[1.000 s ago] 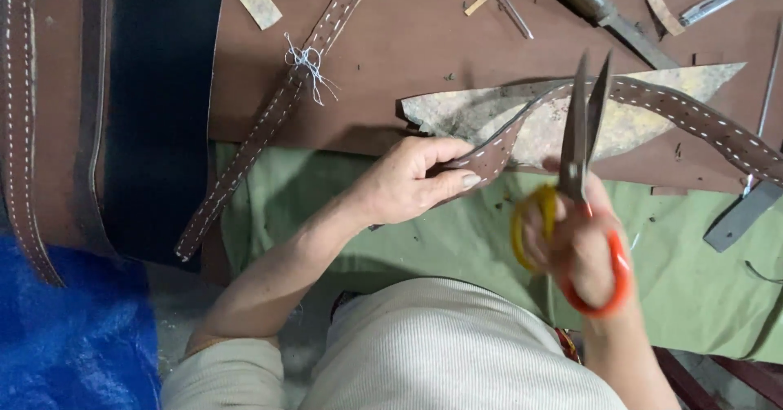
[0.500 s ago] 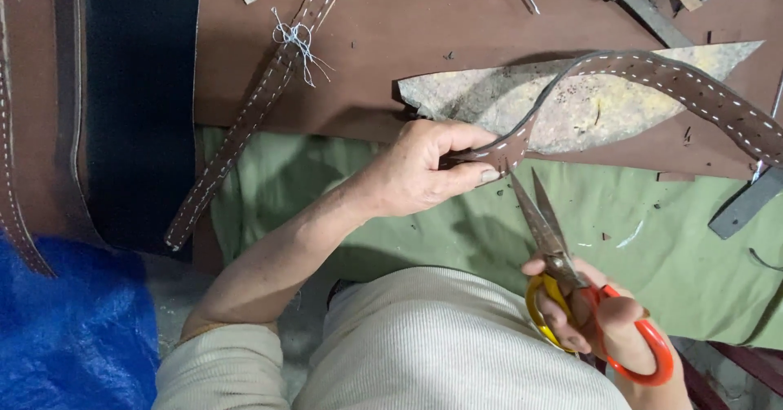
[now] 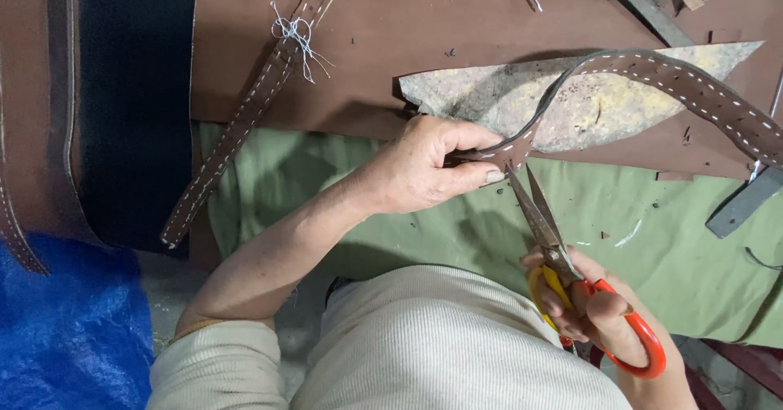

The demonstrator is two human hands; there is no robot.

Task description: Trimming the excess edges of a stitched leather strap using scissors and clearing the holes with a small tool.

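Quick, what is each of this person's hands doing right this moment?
Left hand: closed, pinching the end of the brown stitched leather strap.
Right hand: closed around the handles of the scissors, whose blades are slightly open at the strap's end.

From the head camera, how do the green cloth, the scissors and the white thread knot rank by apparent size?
1. Green cloth, by far the largest.
2. Scissors, though nearness to the camera may enlarge them.
3. Thread knot, the smallest.

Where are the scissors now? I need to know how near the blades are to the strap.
The scissors are lower right in the head view, in the right hand, tips at the stitched leather strap end pinched by the left hand.
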